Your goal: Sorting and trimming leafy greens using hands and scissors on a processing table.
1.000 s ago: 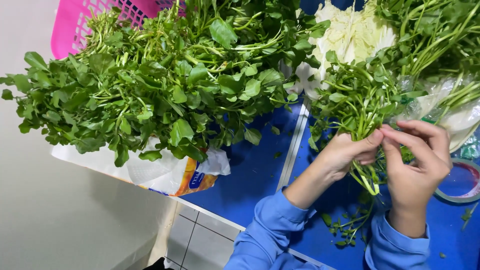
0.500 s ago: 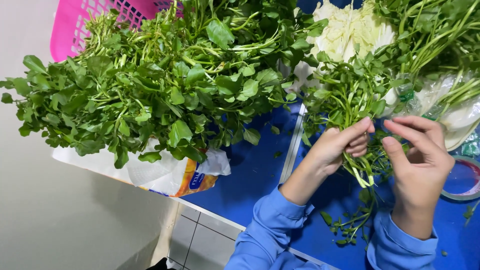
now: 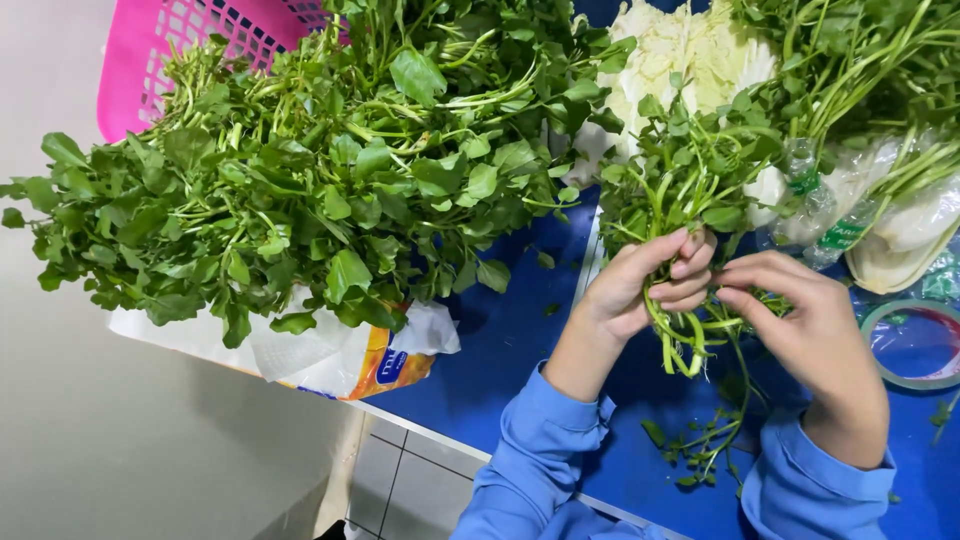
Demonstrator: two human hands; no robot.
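My left hand (image 3: 640,290) is closed around the stems of a small bunch of leafy greens (image 3: 680,180), whose cut ends curl out below my fingers. My right hand (image 3: 810,330) touches the same stems from the right, thumb and fingers pinched at them. Both arms wear blue sleeves. A big heap of the same leafy greens (image 3: 330,180) lies to the left on a white plastic bag (image 3: 320,355). Loose stems and leaves (image 3: 700,450) lie on the blue table (image 3: 510,340) below my hands.
A pink plastic basket (image 3: 150,60) stands at the back left. A pale cabbage (image 3: 680,60) lies at the back, more greens in clear plastic wrap (image 3: 880,190) at the right. A roll of tape (image 3: 915,345) sits at the right edge. The table edge drops to tiles at lower left.
My hands have shifted slightly left and lower with the bunch. My left fingers have closed more firmly on the stems, and my right hand has come in against them.
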